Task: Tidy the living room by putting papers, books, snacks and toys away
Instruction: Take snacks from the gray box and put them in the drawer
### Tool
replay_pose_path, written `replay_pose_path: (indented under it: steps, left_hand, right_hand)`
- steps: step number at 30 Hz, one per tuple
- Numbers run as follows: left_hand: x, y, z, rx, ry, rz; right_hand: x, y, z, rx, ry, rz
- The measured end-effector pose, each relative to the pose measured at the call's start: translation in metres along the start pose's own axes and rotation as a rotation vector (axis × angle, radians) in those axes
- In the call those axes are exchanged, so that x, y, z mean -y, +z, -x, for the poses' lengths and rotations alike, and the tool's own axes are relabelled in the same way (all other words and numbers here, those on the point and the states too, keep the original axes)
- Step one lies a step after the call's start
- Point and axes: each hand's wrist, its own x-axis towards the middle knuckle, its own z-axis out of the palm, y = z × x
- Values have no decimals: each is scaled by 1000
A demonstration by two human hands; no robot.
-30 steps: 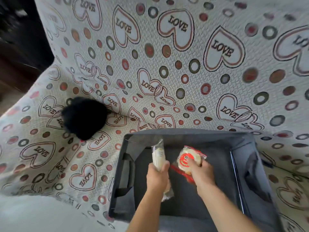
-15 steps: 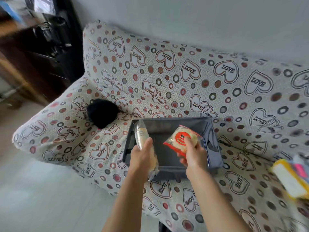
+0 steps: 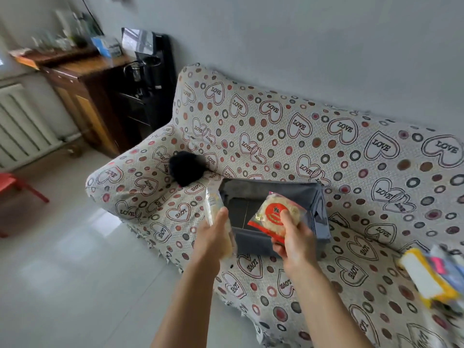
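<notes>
Left hand: the left hand (image 3: 213,237) is wrapped around a long clear packet of pale snack (image 3: 218,217), which stands nearly upright at the near-left corner of the bin.
Right hand: the right hand (image 3: 293,241) grips a round pastry in a clear wrapper with a red label (image 3: 277,214), thumb pressed on its face, held over the near edge of the bin.
Storage bin: a dark grey fabric storage bin (image 3: 319,212) sits on the sofa seat, open at the top; what shows of its floor looks bare, though both packets hide part of it.
Sofa: the heart-patterned sofa cover (image 3: 313,136) runs from the left armrest off to the right.
Done so far: two snacks are collected and brought to the bin, but neither appears to be inside it yet.
Left, snacks: both packets need lowering into the bin and letting go.
Left, toy: a black fluffy object (image 3: 187,167), possibly a soft toy, lies in the far-left corner of the seat, just beside the bin.
Left, papers and books: a blurred stack with a yellow-edged cover (image 3: 426,277) rests on the seat at the near right, well apart from the bin.
Overall: by my judgement the tidying is in an early stage.
</notes>
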Motion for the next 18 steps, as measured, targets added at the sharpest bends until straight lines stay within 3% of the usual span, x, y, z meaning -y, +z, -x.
replay_pose_path:
  steps: [6,18]
  left_hand:
    - [33,-36,50,-118,26,62]
    - [151,-77,246,-311,83,255]
  right_hand:
    - [-15,-19,45,114,32,42]
    - [-57,-140,201,389,47,194]
